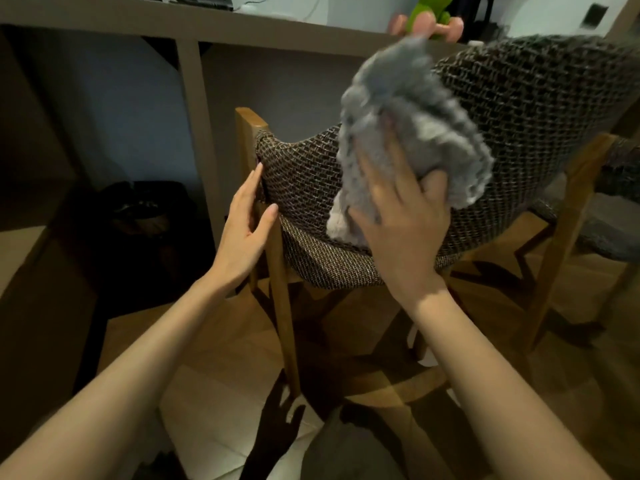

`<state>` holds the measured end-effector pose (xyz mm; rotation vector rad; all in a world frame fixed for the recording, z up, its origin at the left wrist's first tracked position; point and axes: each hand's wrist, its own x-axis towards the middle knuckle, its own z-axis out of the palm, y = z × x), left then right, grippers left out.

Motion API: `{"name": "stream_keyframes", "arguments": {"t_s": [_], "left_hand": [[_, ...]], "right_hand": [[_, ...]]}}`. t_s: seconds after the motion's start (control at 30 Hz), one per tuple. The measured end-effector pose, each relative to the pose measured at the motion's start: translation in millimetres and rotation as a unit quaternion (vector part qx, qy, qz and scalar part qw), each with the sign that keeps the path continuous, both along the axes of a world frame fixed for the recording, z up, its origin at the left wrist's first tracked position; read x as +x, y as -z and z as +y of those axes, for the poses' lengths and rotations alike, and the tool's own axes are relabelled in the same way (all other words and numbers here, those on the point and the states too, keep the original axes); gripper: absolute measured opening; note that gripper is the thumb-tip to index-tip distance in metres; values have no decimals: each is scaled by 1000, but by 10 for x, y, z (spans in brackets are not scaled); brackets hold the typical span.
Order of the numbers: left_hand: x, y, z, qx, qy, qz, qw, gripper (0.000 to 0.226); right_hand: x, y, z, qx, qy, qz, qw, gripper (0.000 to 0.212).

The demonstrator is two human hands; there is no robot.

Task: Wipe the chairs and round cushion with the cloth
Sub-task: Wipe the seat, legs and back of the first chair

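Where shadow falls under the desk at the far left, a dark bin is seen, well apart from the work. Next, the left hand is laid against the left edge of the chair, its fingers straight, its thumb spread, and nothing gripped. It is judged that the chair is braced this way so that it is not pushed off by the wiping. Further right, the cloth is spread over the outer side of the woven backrest, blurred. It is pressed there by the right hand, whose fingers are fanned flat on it while a fold is caught by the thumb, presumably so that it is not dropped. The backrest is judged to be the part in hand. No round cushion can be made out for certain.
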<state>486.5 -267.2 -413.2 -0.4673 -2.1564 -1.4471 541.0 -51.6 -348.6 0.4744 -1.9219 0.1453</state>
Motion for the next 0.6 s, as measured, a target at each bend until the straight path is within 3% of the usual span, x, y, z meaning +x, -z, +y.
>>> {"name": "stream_keyframes", "arguments": {"t_s": [0.13,0.23,0.37,0.43,0.53,0.6], "left_hand": [[62,46,-34,-8,17,-6,1000,55],[93,106,-52,-8,7,-17,1000,56],[94,123,-115,-12,-24,-16,999,58],[76,95,-152,-8,-27,-15,999,58],[56,56,-173,5,-23,-19,1000,58],[33,49,-171,7,-18,-20,1000,57]], "right_hand": [[71,279,-41,131,66,6,989,30],[167,253,18,191,14,-49,980,37],[291,-135,27,154,-66,-34,985,22],[261,-369,-44,118,-51,22,991,23],[123,-556,-213,122,16,52,991,44],[30,-513,-300,123,62,61,989,42]]}}
